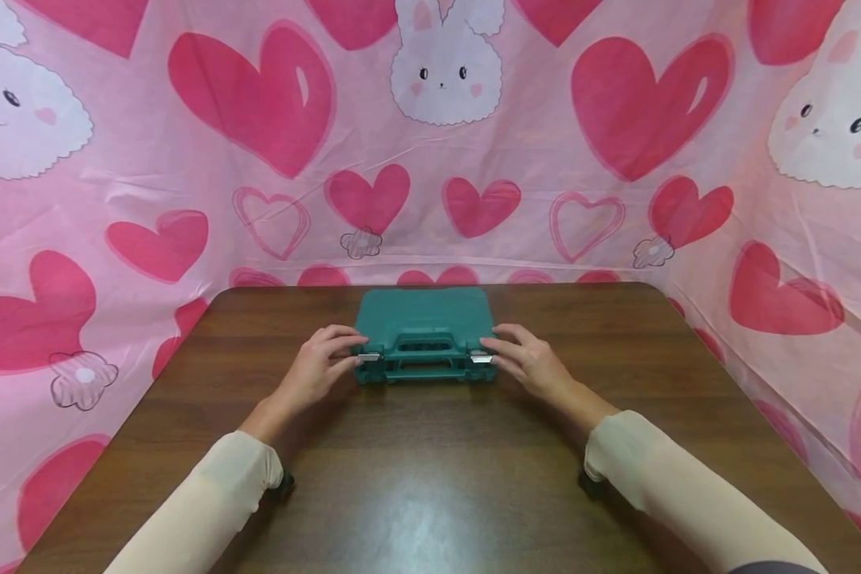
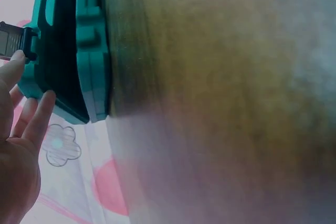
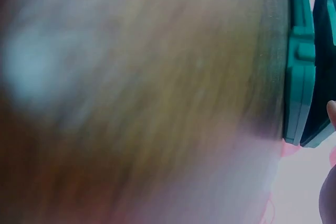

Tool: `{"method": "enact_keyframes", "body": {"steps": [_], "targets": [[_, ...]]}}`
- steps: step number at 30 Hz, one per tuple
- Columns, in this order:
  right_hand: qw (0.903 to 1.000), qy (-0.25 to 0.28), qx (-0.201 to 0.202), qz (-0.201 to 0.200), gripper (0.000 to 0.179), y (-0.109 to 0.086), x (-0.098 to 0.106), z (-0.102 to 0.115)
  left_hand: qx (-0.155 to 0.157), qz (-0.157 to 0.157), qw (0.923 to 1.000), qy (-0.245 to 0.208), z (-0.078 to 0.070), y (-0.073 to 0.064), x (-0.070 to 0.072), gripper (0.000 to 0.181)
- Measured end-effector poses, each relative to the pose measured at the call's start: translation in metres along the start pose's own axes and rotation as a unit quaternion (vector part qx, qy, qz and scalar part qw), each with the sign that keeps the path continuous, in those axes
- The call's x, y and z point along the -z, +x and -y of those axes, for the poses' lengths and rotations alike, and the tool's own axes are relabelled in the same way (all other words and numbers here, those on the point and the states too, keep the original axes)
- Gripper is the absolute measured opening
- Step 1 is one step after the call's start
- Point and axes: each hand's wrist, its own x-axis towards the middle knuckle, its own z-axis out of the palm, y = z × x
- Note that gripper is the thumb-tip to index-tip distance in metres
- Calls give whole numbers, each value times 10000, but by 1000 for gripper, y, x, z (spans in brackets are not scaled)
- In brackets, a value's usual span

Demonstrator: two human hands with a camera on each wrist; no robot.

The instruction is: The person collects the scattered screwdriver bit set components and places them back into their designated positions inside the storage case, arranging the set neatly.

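A green plastic carry case (image 1: pixel 426 311) lies at the far middle of the table, its handle side towards me. Its lid (image 2: pixel 44 77) is raised a little off the base (image 2: pixel 93 82), leaving a dark gap along the front. My left hand (image 1: pixel 319 363) grips the lid's left front corner, fingertips beside the left latch (image 1: pixel 369 356), which is flipped out. At the opposite corner my right hand (image 1: pixel 534 363) holds the lid by the right latch (image 1: pixel 481 359), also flipped out. The right wrist view shows only a fingertip (image 3: pixel 332 113) at the lid edge. The case's inside is hidden.
The case rests on a brown wooden table (image 1: pixel 423 462) near its back edge. Pink cloth (image 1: pixel 430 151) with hearts and rabbits hangs behind and along both sides. Beige sleeves (image 1: pixel 208 494) cover the forearms, with a dark wrist device (image 1: pixel 284 483) under the left cuff.
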Motion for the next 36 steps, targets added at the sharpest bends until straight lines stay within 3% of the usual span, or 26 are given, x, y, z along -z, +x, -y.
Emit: {"method": "enact_keyframes", "body": {"steps": [6,11,18,24,36], "targets": [[9999,59,80,53,39,-2,-2,-1,-129,6,9998,176,2,-2,-4,30],[9989,197,-296,309,41,-1,0,2,-187,-14,9992,347,3,-2,-6,30],[9949,401,-733,568,34,1,0,3,-32,137,9995,283,4,-2,-7,28],[9934,350,-865,673,33,-1,-1,3,107,286,9994,145,4,-1,-8,27],[9911,179,-927,933,32,-2,-1,2,340,435,9980,294,-1,-2,-10,26]]}}
